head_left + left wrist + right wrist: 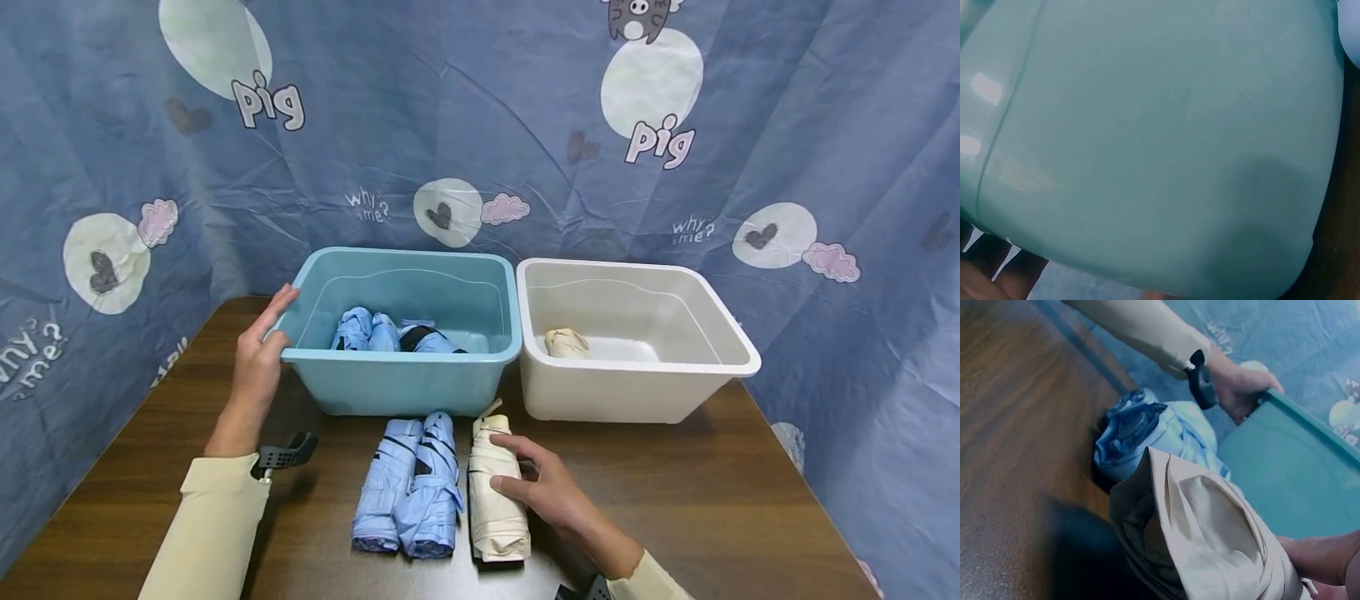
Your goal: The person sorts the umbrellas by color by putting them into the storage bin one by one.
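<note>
My left hand [258, 358] holds the left front corner of the teal bin [397, 379], its fingers along the rim. In the right wrist view that hand appears at the bin's edge too. My right hand [551, 492] rests its thumb and index finger on a cream folded umbrella [498, 517], which lies lengthwise before the bins with its cord toward them. Left of it lie two blue folded umbrellas [386, 492] side by side. The cream umbrella [1210, 531] fills the middle of the right wrist view, its open fabric end toward the camera.
A white bin [637, 392] stands right beside the teal one, with a cream bundle [566, 343] inside. Several blue bundles [384, 333] lie in the teal bin. Behind the brown table [675, 500] hangs a blue printed curtain [480, 108].
</note>
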`<move>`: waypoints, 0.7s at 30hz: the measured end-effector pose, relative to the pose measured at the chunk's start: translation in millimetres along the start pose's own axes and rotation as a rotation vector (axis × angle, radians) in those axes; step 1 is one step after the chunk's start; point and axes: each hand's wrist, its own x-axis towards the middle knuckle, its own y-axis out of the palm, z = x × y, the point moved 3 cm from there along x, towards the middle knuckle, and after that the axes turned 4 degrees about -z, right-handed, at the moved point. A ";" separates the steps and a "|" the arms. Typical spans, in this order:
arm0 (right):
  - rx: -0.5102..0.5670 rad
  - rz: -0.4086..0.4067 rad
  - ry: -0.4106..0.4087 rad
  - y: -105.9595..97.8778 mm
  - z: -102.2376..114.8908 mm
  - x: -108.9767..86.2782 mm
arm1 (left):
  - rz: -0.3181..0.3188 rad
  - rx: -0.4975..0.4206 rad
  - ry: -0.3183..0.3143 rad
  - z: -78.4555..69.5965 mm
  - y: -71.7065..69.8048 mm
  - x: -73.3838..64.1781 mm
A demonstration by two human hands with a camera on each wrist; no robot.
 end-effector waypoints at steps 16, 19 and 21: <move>0.066 -0.012 0.059 -44.7 34.6 -29.4 | -0.019 -0.012 0.017 -1.7 2.3 -1.1; 0.064 -0.025 0.061 -54.5 42.4 -33.3 | -0.022 -0.005 0.018 -2.5 2.2 -0.9; 0.059 -0.024 0.052 -60.8 47.3 -35.9 | -0.020 0.007 0.010 -2.6 2.1 -0.7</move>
